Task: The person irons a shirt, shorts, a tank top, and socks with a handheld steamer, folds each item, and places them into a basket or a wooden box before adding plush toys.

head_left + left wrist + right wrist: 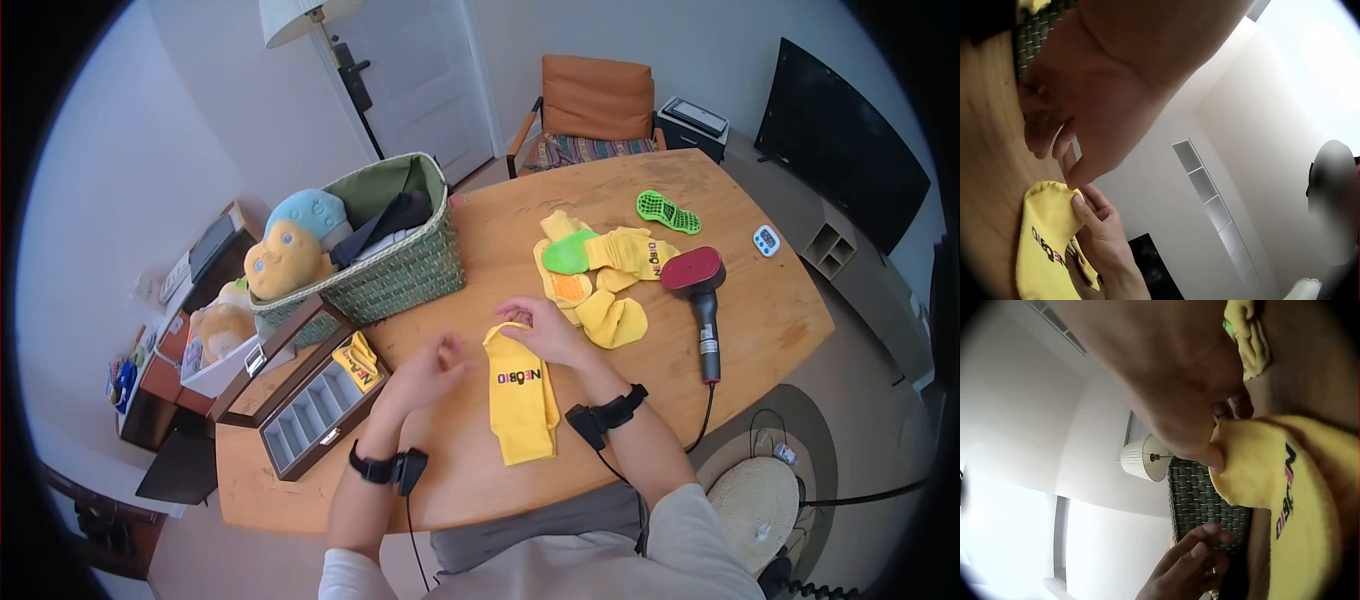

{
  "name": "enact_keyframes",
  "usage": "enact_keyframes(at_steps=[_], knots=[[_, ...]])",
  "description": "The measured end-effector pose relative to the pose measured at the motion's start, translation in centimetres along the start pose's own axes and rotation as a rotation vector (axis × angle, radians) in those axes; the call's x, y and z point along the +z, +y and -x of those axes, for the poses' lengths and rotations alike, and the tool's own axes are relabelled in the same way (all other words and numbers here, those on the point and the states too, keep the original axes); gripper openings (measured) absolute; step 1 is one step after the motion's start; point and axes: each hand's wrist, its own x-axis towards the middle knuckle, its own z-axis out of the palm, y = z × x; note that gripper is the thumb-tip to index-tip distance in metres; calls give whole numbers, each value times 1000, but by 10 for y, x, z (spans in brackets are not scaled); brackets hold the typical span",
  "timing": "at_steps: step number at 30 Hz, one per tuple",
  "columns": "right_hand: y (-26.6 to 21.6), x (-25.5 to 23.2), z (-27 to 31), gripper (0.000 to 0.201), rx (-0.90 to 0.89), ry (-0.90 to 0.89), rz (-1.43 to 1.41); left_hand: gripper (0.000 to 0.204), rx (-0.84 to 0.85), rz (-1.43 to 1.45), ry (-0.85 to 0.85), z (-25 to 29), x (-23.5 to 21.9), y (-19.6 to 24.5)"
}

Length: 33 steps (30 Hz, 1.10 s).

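Observation:
My right hand pinches the top edge of a yellow sock with "NEOBIO" lettering, thumb on the near side, as the right wrist view shows. The sock hangs toward the table's front, and a second yellow layer shows behind it. Left of it, my left hand hovers with loosely bent fingers and holds nothing. In the left wrist view its fingertips come near the sock's top. Beside that hand lies a divided brown box with its lid raised and a folded yellow sock in the end compartment.
Several yellow socks, some with green or orange parts, lie piled at the back right. Near them are a green grip sock, a red-headed handheld steamer with a cord and a small timer. A woven basket holds plush toys and dark cloth.

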Motion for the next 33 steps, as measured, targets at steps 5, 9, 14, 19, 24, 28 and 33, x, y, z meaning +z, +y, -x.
enact_keyframes(at_steps=[5, 9, 14, 19, 24, 28, 33], knots=[[-27, -7, 13, 24, 20, 61, 25, 21, 321, 64, -19, -69, 27, -12], [-14, -11, 11, 24, -174, 153, 261, 19, 246, 145, -33, -84, 36, -12], [-2, -17, 9, 30, -6, -2, 361, 18, 266, 110, 3, -82, 29, -21], [-14, -15, 10, 27, 122, -10, 408, 21, 229, 76, 1, -80, 27, -34], [-2, -9, 16, 25, 77, -1, 541, 23, 207, 208, -109, -87, 30, -47], [0, -9, 15, 25, -23, 40, 522, 25, 251, 205, -83, -94, 34, -57], [-8, -10, 13, 23, 26, 45, 508, 27, 243, 168, -79, -92, 33, -50]])
